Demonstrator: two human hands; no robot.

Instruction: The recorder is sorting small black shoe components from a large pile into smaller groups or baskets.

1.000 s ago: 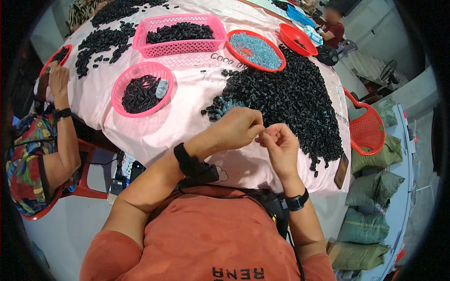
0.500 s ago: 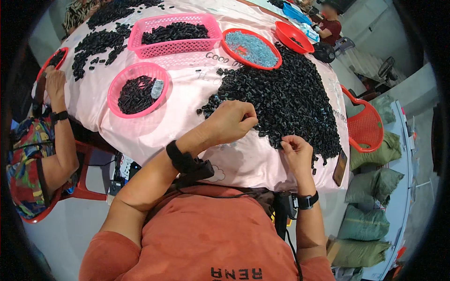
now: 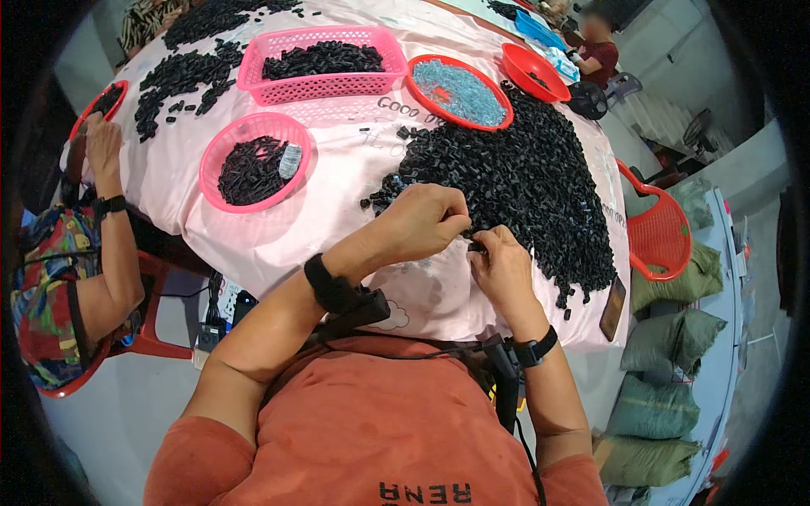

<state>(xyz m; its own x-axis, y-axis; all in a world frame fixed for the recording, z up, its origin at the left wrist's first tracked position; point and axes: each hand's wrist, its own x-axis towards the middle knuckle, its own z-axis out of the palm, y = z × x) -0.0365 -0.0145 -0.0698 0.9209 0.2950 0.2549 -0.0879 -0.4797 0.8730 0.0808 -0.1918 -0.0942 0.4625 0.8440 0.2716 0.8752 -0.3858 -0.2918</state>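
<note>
My left hand (image 3: 419, 224) is closed at the near left edge of a big pile of small black plastic pieces (image 3: 523, 160). Its curled fingers hide whatever they may hold. Close by on the right, my right hand (image 3: 504, 268) pinches a small black plastic piece (image 3: 477, 247) between thumb and fingers, just in front of the pile. A narrow gap separates the two hands. On the pile's far edge rests a red tray (image 3: 462, 94) of thin, clear bluish pieces. To the left is a round pink basket (image 3: 213, 181) with slim black pieces and a pale grey block.
A rectangular pink basket (image 3: 325, 87) of black parts stands farther back, near a red bowl (image 3: 535, 73). A phone-like dark slab (image 3: 613, 309) lies at the table's right edge. Beside the table are a red chair (image 3: 661, 232) and stuffed sacks (image 3: 672, 341). A co-worker (image 3: 84, 278) sits at left.
My right hand has moved left from the pile's near edge toward my left hand, and a black piece now shows in its fingers. My left hand has barely moved.
</note>
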